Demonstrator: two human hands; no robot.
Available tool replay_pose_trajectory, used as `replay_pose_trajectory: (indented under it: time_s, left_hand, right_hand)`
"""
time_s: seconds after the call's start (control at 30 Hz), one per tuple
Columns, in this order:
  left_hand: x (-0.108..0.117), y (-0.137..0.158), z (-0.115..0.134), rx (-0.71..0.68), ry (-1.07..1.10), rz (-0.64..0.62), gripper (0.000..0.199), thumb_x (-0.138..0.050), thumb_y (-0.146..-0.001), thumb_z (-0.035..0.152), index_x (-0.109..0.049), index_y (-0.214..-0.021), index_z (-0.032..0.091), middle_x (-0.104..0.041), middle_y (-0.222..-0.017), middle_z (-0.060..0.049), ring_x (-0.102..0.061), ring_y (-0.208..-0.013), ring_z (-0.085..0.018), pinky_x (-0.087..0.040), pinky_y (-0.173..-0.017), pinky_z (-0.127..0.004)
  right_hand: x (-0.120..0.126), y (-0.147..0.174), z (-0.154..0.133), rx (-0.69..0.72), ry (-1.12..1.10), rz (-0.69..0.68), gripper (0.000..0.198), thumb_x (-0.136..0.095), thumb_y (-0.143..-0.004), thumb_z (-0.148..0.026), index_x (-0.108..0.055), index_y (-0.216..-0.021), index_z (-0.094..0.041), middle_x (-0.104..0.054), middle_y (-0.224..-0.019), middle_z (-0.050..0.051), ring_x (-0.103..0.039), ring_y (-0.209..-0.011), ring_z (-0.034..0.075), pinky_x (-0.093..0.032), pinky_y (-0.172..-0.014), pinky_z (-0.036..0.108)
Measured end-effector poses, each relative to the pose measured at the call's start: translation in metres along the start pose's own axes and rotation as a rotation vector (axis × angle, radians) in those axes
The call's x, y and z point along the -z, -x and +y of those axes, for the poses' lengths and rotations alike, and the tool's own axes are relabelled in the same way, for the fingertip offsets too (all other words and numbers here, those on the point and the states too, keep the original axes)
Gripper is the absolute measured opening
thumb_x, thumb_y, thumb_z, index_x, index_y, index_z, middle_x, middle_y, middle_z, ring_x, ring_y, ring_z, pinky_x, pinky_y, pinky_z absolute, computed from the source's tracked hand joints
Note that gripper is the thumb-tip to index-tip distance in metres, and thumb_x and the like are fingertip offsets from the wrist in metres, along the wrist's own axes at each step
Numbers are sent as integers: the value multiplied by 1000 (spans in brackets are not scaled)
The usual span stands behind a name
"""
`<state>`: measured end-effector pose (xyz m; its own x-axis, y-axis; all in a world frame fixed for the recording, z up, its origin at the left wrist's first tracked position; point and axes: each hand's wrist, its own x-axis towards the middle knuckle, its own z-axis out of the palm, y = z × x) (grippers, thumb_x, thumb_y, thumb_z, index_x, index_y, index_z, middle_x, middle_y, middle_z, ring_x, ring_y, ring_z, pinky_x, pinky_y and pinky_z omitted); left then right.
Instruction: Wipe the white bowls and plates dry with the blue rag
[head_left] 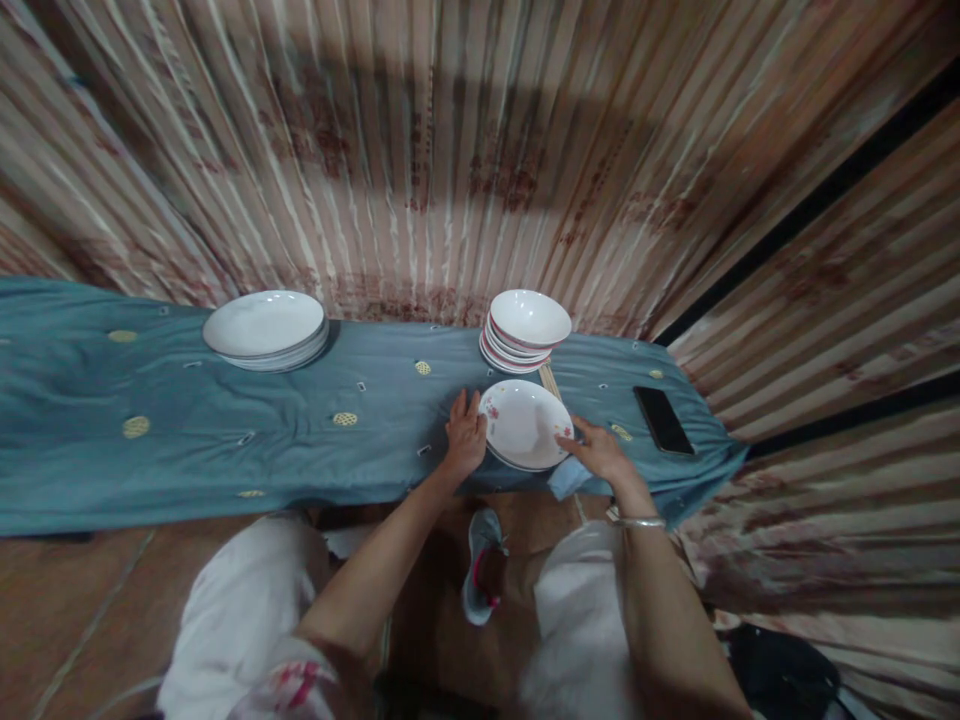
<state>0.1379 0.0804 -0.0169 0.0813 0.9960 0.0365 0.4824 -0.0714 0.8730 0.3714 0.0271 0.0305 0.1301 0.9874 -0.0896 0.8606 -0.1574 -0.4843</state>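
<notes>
A big wavy curtain (435,130) hangs behind a long, cloth-covered surface (390,440). The curtain's marks (510,170) are too blurry to read. One pile of white plates (266,325) sits left, one pile of bowls (529,320) right. One flowery dish (525,425) sits in front of the bowls. The right hand (600,450) pinches its rim; the left hand (466,435) touches it, grip unclear. One black phone (664,420) lies far right.
</notes>
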Motion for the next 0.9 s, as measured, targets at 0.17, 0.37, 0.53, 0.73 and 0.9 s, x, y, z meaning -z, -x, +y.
replay_pose_trajectory:
  time_s: [0.17, 0.37, 0.53, 0.73, 0.9]
  left_hand:
    - [-1, -2, 2, -13, 37, -7, 53, -37, -92, 30, -45, -142, 14, -30, -157, -17, -25, -145, -28, -16, -116, -52]
    - [18, 11, -3, 0, 183, 11, 59, -45, -91, 42, -41, -143, 15, -32, -156, -18, -23, -146, -26, -18, -117, -45]
    - [59, 28, -6, 29, 374, 73, 56, -54, -87, 41, -46, -140, 23, -34, -156, -11, -24, -146, -23, -13, -119, -41]
    - [100, 32, -15, 119, 575, 154, 52, -58, -85, 39, -53, -134, 20, -41, -152, -12, -30, -144, -23, -16, -119, -38]
    - [127, 29, -29, 184, 736, 218, 51, -61, -84, 34, -55, -132, 17, -45, -149, -14, -39, -140, -25, -25, -116, -38]
  right_hand:
    - [2, 4, 1, 16, 29, -26, 46, -54, -86, -45, -62, -124, -21, -74, -104, 7, -69, -81, 21, -51, -74, 31]
    - [19, 17, -6, -48, 184, 111, 41, -57, -84, -52, -73, -105, -21, -75, -100, 12, -70, -94, 28, -51, -78, 33]
    - [25, 30, -57, 56, 302, 104, 32, -51, -88, -41, -76, -96, -24, -77, -92, 12, -72, -87, 30, -49, -72, 34]
    - [32, 40, -118, 239, -4, 80, 29, -54, -86, -43, -77, -92, -27, -77, -94, 4, -71, -88, 27, -51, -82, 34]
    - [-16, 13, -185, 427, -116, -128, 31, -57, -86, -35, -71, -110, -22, -75, -106, 6, -69, -97, 25, -51, -86, 33]
